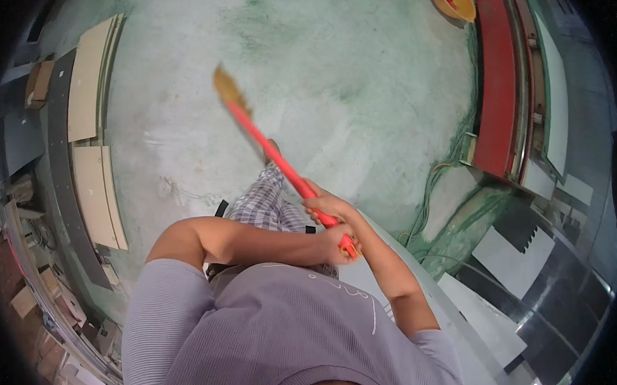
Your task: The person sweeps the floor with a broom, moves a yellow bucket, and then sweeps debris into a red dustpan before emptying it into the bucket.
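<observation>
A broom with a long red handle [279,161] runs slantwise across the view, its yellowish-brown bristles [229,87] at the far end over the green-grey floor. My left hand [340,245] is closed around the near end of the handle, with the arm crossing in front of my body. Just above it, my right hand [327,204] grips the handle farther along the shaft. The handle's tip pokes out past my left hand. The bristles look slightly blurred.
Cream panels [87,85] and a long dark board [62,155] lie along the left. A yellow basin [453,0] sits at the top right, beside a red machine bed [494,81]. Cables [429,194] trail over the floor at right, near white sheets [514,259].
</observation>
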A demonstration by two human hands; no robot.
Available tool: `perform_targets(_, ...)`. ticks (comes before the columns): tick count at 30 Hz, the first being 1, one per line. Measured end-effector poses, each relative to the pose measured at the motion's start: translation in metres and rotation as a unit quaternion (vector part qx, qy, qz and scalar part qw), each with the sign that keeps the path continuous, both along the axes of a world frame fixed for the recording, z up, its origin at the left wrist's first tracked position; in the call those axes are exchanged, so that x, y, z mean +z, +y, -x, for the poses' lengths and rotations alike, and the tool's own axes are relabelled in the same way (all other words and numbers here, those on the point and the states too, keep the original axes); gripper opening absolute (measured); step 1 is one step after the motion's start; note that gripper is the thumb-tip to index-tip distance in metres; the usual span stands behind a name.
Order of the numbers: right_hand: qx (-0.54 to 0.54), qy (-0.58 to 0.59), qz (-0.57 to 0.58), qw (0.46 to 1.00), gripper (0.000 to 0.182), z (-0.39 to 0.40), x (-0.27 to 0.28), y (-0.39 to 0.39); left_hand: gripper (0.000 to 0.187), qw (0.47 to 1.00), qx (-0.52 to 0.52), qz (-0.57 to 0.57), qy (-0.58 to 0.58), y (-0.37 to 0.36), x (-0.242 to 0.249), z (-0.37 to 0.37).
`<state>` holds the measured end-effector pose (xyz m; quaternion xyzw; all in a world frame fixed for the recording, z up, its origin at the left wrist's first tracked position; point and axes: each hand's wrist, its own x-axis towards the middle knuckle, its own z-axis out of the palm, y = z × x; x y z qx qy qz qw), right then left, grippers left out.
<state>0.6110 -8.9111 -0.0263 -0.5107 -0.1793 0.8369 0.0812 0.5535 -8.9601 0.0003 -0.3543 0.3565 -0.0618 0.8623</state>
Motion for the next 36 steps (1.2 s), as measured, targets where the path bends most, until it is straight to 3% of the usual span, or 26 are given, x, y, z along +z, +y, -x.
perform_targets(1, 0.014, 0.061, 0.029, 0.998, 0.051, 0.010, -0.007, 0.014, 0.012, 0.996, 0.035, 0.037, 0.075, 0.008, -0.010, 0.002)
perform_targets(4, 0.005, 0.164, 0.111, 0.980, 0.043, 0.044, -0.062, 0.036, 0.012, 0.987, 0.057, 0.047, 0.142, 0.049, -0.030, 0.031)
perform_targets(7, 0.115, 0.118, 0.046, 0.985, 0.037, 0.074, -0.079, 0.057, 0.013, 0.988, 0.084, -0.018, 0.126, 0.071, -0.039, 0.062)
perform_targets(9, 0.121, 0.099, 0.037, 0.987, 0.032, 0.075, -0.113, 0.051, 0.013, 0.987, 0.071, -0.044, 0.136, 0.066, -0.071, 0.067)
perform_targets(11, 0.011, 0.097, 0.072, 0.993, 0.026, 0.059, -0.143, 0.045, 0.008, 0.992, 0.036, -0.118, 0.006, 0.063, -0.103, 0.066)
perform_targets(12, -0.021, 0.094, 0.071, 0.993, 0.025, 0.045, -0.147, 0.045, 0.008, 0.992, 0.042, -0.119, 0.004, 0.069, -0.092, 0.059)
perform_targets(14, -0.079, 0.066, 0.063, 0.993, 0.025, 0.011, -0.141, 0.045, 0.005, 0.988, -0.046, -0.129, 0.072, 0.085, -0.057, 0.032)
perform_targets(17, -0.141, 0.021, 0.067, 0.988, 0.025, -0.033, -0.108, 0.049, 0.007, 0.990, -0.005, -0.142, -0.024, 0.072, -0.079, -0.010)
perform_targets(19, -0.167, -0.015, 0.081, 0.982, 0.026, -0.055, -0.107, 0.050, 0.010, 0.975, -0.105, -0.193, -0.034, 0.074, -0.078, -0.026)
perform_targets(22, -0.196, -0.074, 0.080, 0.974, 0.028, -0.068, -0.100, 0.065, 0.013, 0.953, -0.108, -0.275, -0.074, 0.088, -0.068, -0.027)
perform_targets(29, -0.118, -0.097, -0.018, 0.988, 0.037, -0.043, -0.052, 0.113, 0.009, 0.975, -0.017, -0.218, -0.047, 0.114, -0.033, -0.004)
perform_targets(31, -0.089, -0.073, -0.025, 0.993, 0.037, -0.029, -0.047, 0.129, 0.008, 0.970, 0.013, -0.234, 0.062, 0.125, -0.025, -0.007)
perform_targets(33, -0.038, 0.016, 0.003, 0.999, 0.044, -0.006, -0.047, 0.158, 0.008, 0.968, 0.041, -0.234, 0.085, 0.146, -0.024, -0.005)
perform_targets(36, 0.045, 0.143, 0.044, 0.988, 0.048, 0.034, -0.065, 0.204, 0.005, 0.919, 0.221, -0.183, 0.270, 0.176, -0.029, 0.010)
